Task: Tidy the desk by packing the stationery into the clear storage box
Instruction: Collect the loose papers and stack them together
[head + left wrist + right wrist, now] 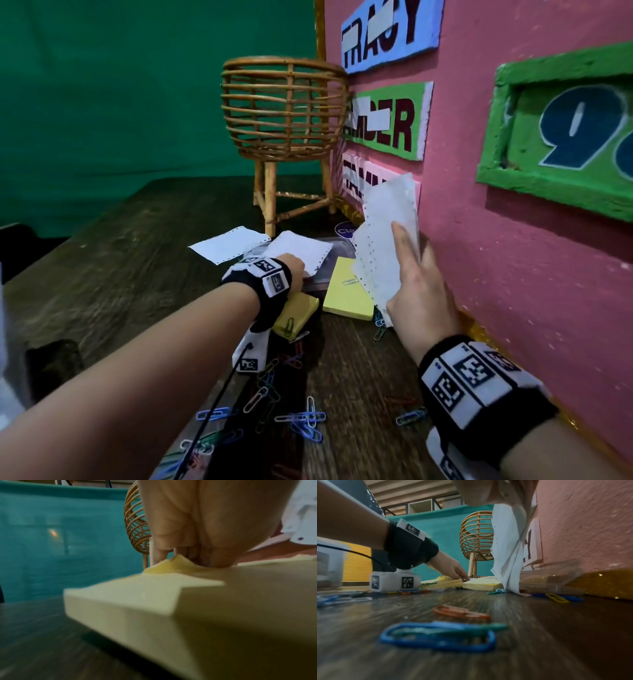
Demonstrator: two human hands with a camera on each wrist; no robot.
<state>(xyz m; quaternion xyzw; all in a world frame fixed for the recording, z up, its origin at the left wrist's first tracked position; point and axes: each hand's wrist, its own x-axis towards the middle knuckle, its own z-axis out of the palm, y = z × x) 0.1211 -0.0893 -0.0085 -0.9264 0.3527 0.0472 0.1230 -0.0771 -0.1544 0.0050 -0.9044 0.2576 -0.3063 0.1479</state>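
The right hand (419,287), right of centre in the head view, pinches a sheaf of white perforated paper (387,246) between thumb and fingers and holds it upright, its long axis rising toward the upper middle of the frame, against the pink board (513,240). The left hand (291,270), just left of centre, reaches down and forward; in the left wrist view its fingertips (214,561) press on the top sheet of a yellow sticky-note pad (137,601), rucking it into a small ridge. Whether it has that pad gripped, I cannot tell.

The clear storage box (337,250) lies flat on the table (137,257) just beyond the left hand, in the middle of the frame, with another white sheet (301,250) across it and a second yellow pad (346,291) at its near edge. It sits between the two hands, a little nearer the left; the held paper hangs just to the right of it, so my guess is that paper needs tipping leftward and down to go in.

Coloured paper clips (301,419) are scattered across the lower part of the frame, nearer the camera than both hands. A rattan stand (287,113) stands in the upper centre.
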